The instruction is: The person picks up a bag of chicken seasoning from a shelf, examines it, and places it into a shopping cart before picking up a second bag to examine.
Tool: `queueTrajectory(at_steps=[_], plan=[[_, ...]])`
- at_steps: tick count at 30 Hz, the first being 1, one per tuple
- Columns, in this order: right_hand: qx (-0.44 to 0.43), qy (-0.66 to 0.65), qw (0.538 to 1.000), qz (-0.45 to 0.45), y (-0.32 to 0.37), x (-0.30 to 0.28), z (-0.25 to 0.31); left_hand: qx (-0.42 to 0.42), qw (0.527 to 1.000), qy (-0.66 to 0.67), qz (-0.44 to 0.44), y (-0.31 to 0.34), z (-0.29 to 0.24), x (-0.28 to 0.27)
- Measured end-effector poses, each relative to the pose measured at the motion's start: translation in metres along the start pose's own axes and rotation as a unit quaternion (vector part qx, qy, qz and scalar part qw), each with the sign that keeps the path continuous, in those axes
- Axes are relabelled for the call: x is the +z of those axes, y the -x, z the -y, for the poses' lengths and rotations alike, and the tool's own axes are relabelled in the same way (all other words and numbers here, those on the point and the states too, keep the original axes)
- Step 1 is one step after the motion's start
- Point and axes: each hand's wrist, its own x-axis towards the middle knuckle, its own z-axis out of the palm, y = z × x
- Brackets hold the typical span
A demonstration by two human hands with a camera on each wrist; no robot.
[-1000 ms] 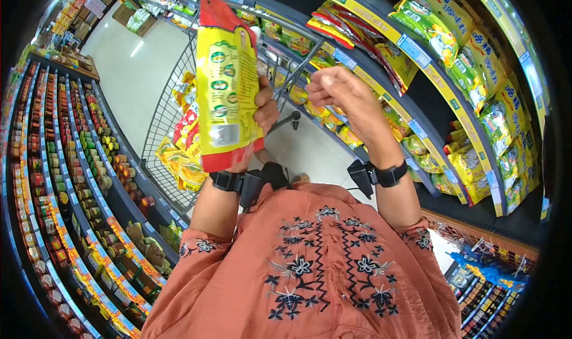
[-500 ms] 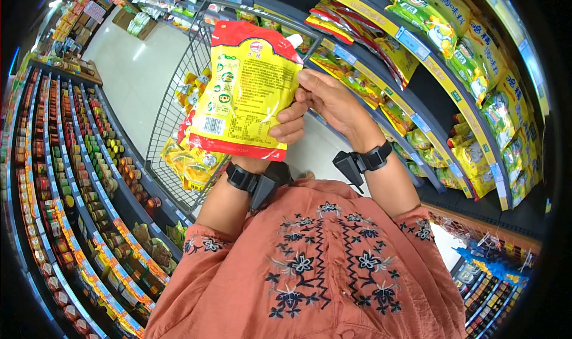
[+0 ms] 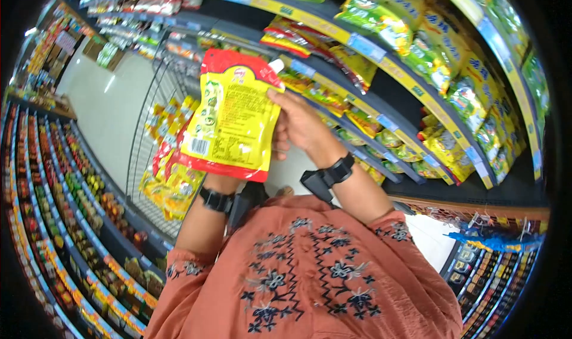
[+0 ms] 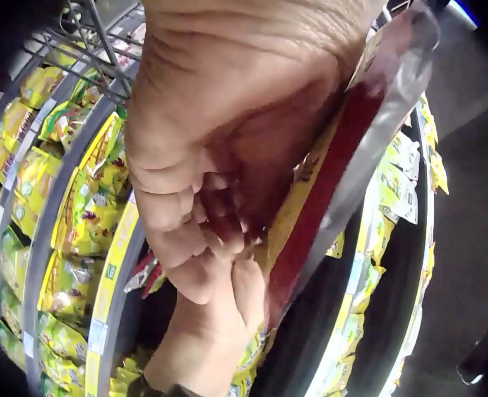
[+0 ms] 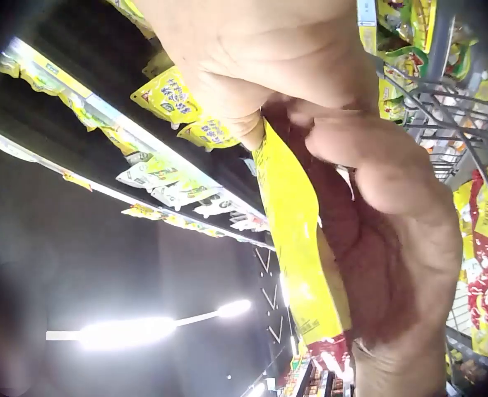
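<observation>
A yellow and red spout pouch [image 3: 235, 121] with a white cap [image 3: 276, 65] is held up over the cart, its printed side with a barcode facing the head camera. My right hand [image 3: 302, 122] pinches its right edge, thumb in front and fingers behind. Behind the pouch, my left hand [image 4: 186, 107] is mostly hidden in the head view. The left wrist view shows its fingers curled at the pouch's back, meeting the right hand. In the right wrist view the pouch's yellow side runs between the right thumb and the cupped left hand [image 5: 405, 223].
A wire shopping cart [image 3: 130, 175] stands beyond the pouch, with several yellow and red packets [image 3: 173, 187] in it. Shelves [image 3: 333, 32] of bagged seasonings curve along the right. On the left are shelves of jars [image 3: 71, 190]. Pale floor [image 3: 98, 109] shows between them.
The pouch has turned from an angled view to show its printed side broadly. My right hand has come from apart onto its right edge. Left fingers that showed at that edge are now mostly hidden.
</observation>
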Motion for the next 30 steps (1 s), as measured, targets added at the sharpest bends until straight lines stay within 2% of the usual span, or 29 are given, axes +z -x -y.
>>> queueTrajectory(at_steps=[2,3,5,8,11,13,14,16,18,21,26,30], plan=[[-0.053,-0.058,0.996,-0.043,-0.002,0.006,-0.005,0.006,1.000,-0.005,0.023,0.004,0.005,-0.016],[-0.091,-0.092,0.988,-0.080,-0.003,0.007,-0.006,0.033,0.999,0.034,-0.021,0.003,0.011,-0.025],[-0.117,-0.098,0.984,-0.089,0.002,-0.007,-0.003,0.087,0.983,0.112,-0.121,0.006,0.021,-0.042],[-0.120,-0.085,0.982,-0.121,0.012,-0.025,0.003,0.082,0.985,0.093,-0.122,0.017,0.000,-0.025],[-0.106,-0.069,0.978,-0.169,0.022,-0.037,0.005,0.043,0.993,-0.041,-0.101,0.024,-0.010,-0.028],[-0.088,-0.078,0.974,-0.191,0.026,-0.043,0.001,0.037,0.982,-0.158,-0.095,0.020,-0.010,-0.021],[-0.078,-0.082,0.973,-0.202,0.030,-0.045,0.000,0.053,0.979,-0.152,-0.123,0.015,-0.005,-0.019],[-0.100,-0.092,0.977,-0.167,0.039,-0.043,0.000,0.084,0.970,-0.140,-0.180,0.005,0.003,-0.019],[-0.127,-0.102,0.979,-0.127,0.047,-0.040,0.000,0.078,0.974,-0.127,-0.173,-0.004,0.003,-0.014],[-0.108,-0.008,0.982,-0.155,0.061,-0.040,-0.009,0.060,0.975,-0.136,-0.167,-0.025,0.004,0.000],[-0.181,-0.068,0.956,-0.223,0.071,-0.068,-0.003,0.036,0.967,-0.210,-0.139,-0.056,0.011,0.004],[-0.225,-0.068,0.934,-0.268,0.074,-0.103,0.022,0.015,0.948,-0.262,-0.179,-0.046,0.002,-0.002]])
